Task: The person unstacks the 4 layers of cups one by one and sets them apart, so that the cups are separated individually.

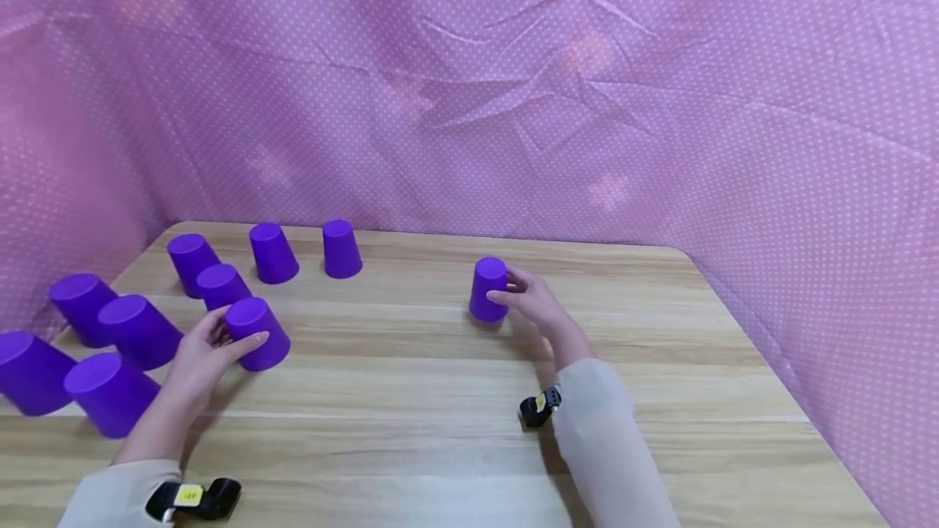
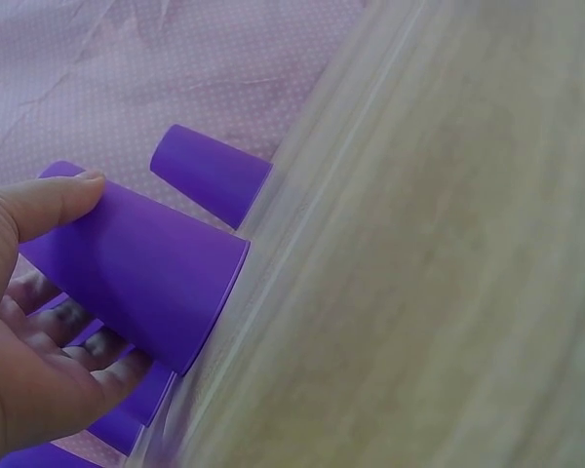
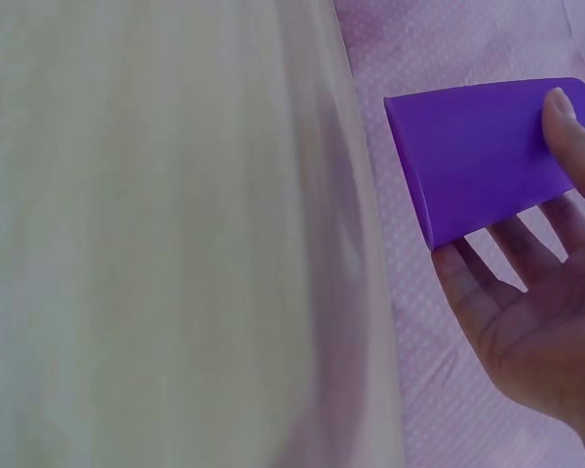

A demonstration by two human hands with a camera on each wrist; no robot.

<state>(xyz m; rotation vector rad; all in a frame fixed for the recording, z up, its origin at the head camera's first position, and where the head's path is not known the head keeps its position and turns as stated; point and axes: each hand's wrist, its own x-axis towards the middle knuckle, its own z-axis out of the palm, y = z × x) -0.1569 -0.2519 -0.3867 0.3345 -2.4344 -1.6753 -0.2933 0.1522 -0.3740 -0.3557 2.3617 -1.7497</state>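
Near the left group of cups, my left hand (image 1: 200, 365) holds an upside-down purple cup (image 1: 258, 336), thumb on one side and fingers round the other. Its rim is right at the wooden surface in the left wrist view, where the cup (image 2: 141, 263) fills the grasp. Off to the right, my right hand (image 1: 541, 305) grips another upside-down purple cup (image 1: 487, 293) from its right side. The right wrist view shows the thumb on this cup (image 3: 478, 156) and fingers beneath, with a strip of pink cloth between its rim and the table.
Several more upside-down purple cups stand on the left of the wooden table (image 1: 411, 430), among them a front cup (image 1: 113, 398) beside my left forearm and a back cup (image 1: 342, 251). A pink dotted cloth (image 1: 469, 104) hangs behind and along both sides.
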